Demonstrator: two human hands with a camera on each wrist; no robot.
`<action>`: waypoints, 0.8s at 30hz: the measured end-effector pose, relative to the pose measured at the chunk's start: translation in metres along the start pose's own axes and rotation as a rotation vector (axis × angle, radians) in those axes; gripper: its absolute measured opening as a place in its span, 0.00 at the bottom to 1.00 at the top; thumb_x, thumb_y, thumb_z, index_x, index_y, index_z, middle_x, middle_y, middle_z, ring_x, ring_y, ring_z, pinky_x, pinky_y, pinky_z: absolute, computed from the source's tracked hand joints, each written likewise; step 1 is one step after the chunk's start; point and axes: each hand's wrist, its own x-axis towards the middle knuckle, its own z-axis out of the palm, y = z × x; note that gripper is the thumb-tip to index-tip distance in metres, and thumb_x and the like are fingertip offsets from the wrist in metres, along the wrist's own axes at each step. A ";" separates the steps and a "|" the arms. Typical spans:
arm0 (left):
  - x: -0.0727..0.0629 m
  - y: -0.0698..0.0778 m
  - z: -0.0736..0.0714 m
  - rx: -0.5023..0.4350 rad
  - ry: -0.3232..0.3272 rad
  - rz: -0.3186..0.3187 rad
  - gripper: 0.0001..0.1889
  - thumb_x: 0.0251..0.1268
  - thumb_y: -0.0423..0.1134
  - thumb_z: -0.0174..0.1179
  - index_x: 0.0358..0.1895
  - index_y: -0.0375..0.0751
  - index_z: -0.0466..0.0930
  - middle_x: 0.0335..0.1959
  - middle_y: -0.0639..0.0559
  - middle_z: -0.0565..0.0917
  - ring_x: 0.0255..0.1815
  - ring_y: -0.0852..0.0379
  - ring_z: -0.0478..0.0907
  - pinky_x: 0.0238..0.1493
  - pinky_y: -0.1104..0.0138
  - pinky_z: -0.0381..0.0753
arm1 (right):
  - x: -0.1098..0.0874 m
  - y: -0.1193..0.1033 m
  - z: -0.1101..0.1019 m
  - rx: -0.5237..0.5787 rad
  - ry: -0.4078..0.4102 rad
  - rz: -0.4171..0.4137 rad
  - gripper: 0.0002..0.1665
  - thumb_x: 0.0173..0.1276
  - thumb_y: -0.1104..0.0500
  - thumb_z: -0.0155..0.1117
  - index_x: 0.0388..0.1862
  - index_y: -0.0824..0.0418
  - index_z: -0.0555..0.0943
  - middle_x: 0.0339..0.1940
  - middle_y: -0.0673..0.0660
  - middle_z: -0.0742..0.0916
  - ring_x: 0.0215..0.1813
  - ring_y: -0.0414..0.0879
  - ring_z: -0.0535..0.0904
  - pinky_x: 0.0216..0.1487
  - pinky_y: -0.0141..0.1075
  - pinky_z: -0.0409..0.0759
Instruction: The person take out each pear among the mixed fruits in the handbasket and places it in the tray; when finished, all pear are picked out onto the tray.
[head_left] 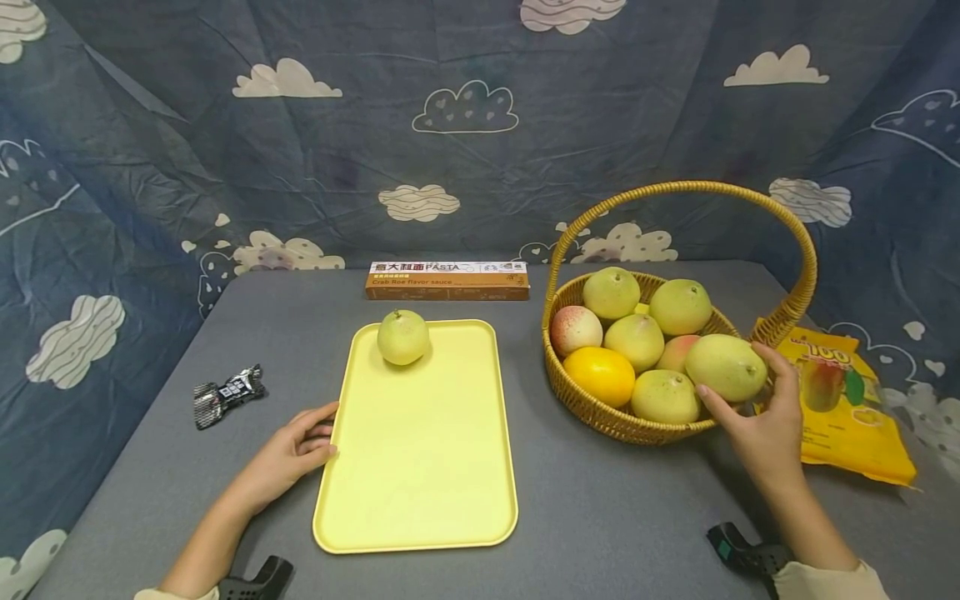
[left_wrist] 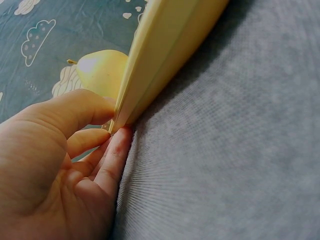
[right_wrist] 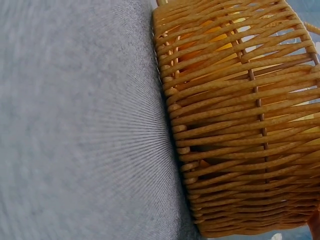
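Observation:
My left hand (head_left: 288, 454) is at the left edge of a pale yellow tray (head_left: 416, 467). In the left wrist view its thumb and fingers pinch the tray's rim (left_wrist: 150, 65). Near the tray's far left corner sits a round yellow-green pear (head_left: 403, 337) with a short stem. My right hand (head_left: 768, 417) grips a large green mango (head_left: 726, 367) at the right side of a wicker basket (head_left: 637, 427), thumb in front and fingers behind. The right wrist view shows mostly the basket's woven side (right_wrist: 240, 125); the mango is out of sight there.
Other fruit fills the basket: several pale green ones, a yellow one (head_left: 598, 376) and a reddish peach (head_left: 576, 331). Its tall handle (head_left: 678, 187) arches above. A yellow snack bag (head_left: 847, 408) lies right, a pasta box (head_left: 447, 282) behind, a black wrapped packet (head_left: 228, 395) left.

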 end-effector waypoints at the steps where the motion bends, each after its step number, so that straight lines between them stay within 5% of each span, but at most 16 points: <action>1: 0.000 0.000 0.000 0.000 0.000 -0.001 0.31 0.58 0.27 0.56 0.65 0.25 0.54 0.55 0.31 0.62 0.48 0.60 0.71 0.47 0.73 0.75 | 0.000 -0.004 0.000 0.010 0.005 -0.005 0.47 0.38 0.80 0.67 0.62 0.68 0.63 0.53 0.42 0.68 0.49 0.39 0.67 0.43 0.20 0.68; 9: -0.001 0.001 0.000 0.003 0.000 -0.007 0.32 0.58 0.27 0.56 0.65 0.26 0.54 0.56 0.31 0.62 0.48 0.59 0.71 0.47 0.73 0.75 | 0.000 -0.027 0.000 0.079 0.040 -0.033 0.45 0.39 0.80 0.66 0.60 0.66 0.65 0.56 0.54 0.71 0.51 0.42 0.69 0.49 0.22 0.69; 16: -0.002 0.001 0.000 -0.002 -0.003 -0.010 0.32 0.59 0.28 0.56 0.65 0.26 0.53 0.56 0.31 0.62 0.48 0.59 0.71 0.47 0.73 0.75 | -0.004 -0.035 0.003 0.241 0.029 -0.132 0.45 0.34 0.83 0.66 0.57 0.75 0.64 0.54 0.59 0.71 0.52 0.48 0.69 0.51 0.26 0.71; 24: -0.001 0.001 -0.001 0.002 -0.005 -0.016 0.32 0.59 0.29 0.56 0.65 0.27 0.53 0.56 0.32 0.62 0.49 0.59 0.70 0.47 0.73 0.75 | -0.017 -0.062 0.018 0.412 -0.135 -0.199 0.46 0.32 0.84 0.67 0.57 0.80 0.62 0.56 0.67 0.69 0.56 0.50 0.66 0.53 0.28 0.69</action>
